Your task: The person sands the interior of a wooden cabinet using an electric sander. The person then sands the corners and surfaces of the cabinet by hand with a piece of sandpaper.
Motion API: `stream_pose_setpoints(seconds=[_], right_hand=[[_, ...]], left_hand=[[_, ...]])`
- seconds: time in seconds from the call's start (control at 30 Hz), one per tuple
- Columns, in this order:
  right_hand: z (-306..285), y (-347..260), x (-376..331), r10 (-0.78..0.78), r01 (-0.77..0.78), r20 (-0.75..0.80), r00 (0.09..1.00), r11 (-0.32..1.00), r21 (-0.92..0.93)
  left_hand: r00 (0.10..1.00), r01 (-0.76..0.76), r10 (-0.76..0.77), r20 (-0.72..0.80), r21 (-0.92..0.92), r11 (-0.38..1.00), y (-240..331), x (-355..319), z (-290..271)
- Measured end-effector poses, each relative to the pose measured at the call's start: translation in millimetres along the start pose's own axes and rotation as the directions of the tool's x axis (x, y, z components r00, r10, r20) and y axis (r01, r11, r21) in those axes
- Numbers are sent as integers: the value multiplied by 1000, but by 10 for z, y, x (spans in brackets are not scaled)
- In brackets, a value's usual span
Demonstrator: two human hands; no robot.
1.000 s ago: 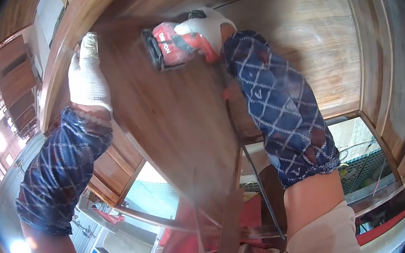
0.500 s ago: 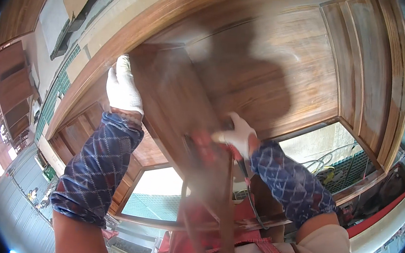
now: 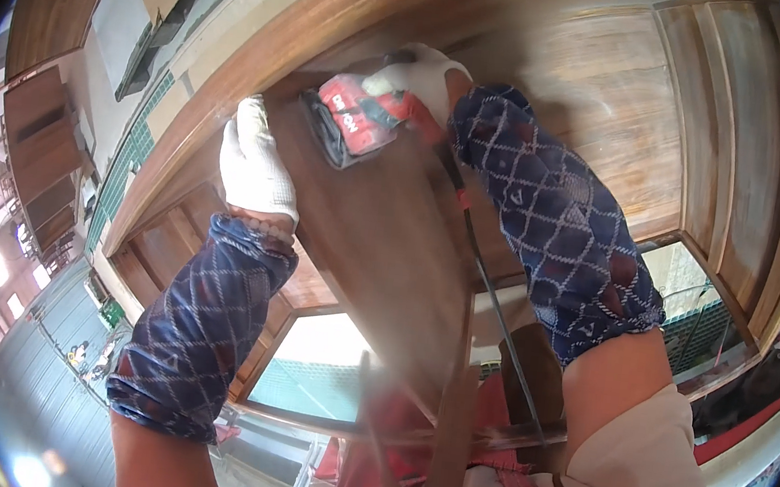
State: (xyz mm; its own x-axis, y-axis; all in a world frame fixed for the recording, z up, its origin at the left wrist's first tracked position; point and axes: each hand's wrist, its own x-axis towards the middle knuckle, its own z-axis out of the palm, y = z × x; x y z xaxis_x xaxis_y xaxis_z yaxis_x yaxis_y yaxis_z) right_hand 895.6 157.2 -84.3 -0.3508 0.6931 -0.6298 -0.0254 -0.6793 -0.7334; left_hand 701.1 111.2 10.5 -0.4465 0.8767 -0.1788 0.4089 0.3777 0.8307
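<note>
My right hand (image 3: 418,78), in a white work glove, grips a red and black power sander (image 3: 357,115). The sander sits on a wide brown wooden board (image 3: 355,211) near its far end, and its black cord (image 3: 491,289) trails back toward me. To the left, my gloved left hand (image 3: 259,166) lies along the board's left edge with its fingers stretched out. Its fingertips touch the curved wooden rail (image 3: 201,131) of the large wooden frame. Patterned blue sleeves cover both forearms.
Recessed wooden panels (image 3: 606,124) and stepped mouldings (image 3: 711,126) fill the frame's right side. Through openings in it show green mesh (image 3: 311,388) and cables. More wooden pieces (image 3: 41,141) stand at the left, above a grey floor (image 3: 48,378). Haze blurs the middle.
My right hand has pushed the sander away from me and leftward, from the board's near middle to its far end. The left hand keeps its place on the board's edge.
</note>
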Motion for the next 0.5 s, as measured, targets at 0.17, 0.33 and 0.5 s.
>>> stream_pose_setpoints(seconds=[0.17, 0.33, 0.5], right_hand=[[46, -130, -154, -35, 35, 5, 999, 991, -132], [183, -92, -839, 42, -43, -8, 999, 984, -173], [418, 406, -1903, 184, -183, 2, 983, 979, -89]], left_hand=[[999, -30, 28, 43, 60, 998, 65, 38, -48], [998, 31, -36, 42, 110, 993, 31, 57, -65], [996, -66, 61, 72, 71, 995, -19, 258, -88]])
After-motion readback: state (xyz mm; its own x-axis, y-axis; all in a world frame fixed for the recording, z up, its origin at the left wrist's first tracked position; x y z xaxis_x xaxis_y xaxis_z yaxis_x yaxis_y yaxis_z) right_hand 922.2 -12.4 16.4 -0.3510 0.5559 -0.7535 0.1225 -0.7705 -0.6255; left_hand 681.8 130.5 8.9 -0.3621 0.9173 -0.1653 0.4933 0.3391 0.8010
